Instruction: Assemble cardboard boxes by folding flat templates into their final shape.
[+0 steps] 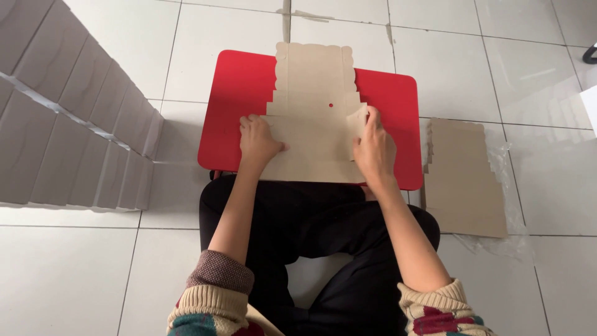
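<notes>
A flat brown cardboard box blank (314, 93) with scalloped edges lies on a small red table (233, 99) in front of me. My left hand (258, 142) presses flat on the blank's near left part, fingers apart. At the near right side, my right hand (373, 149) grips a side flap (356, 119) and bends it up and inward. My legs in black trousers are crossed under the table's near edge.
A stack of the same flat cardboard blanks (463, 177) lies on clear plastic wrap on the white tiled floor to my right. A long row of folded cardboard pieces (68, 118) stands at the left.
</notes>
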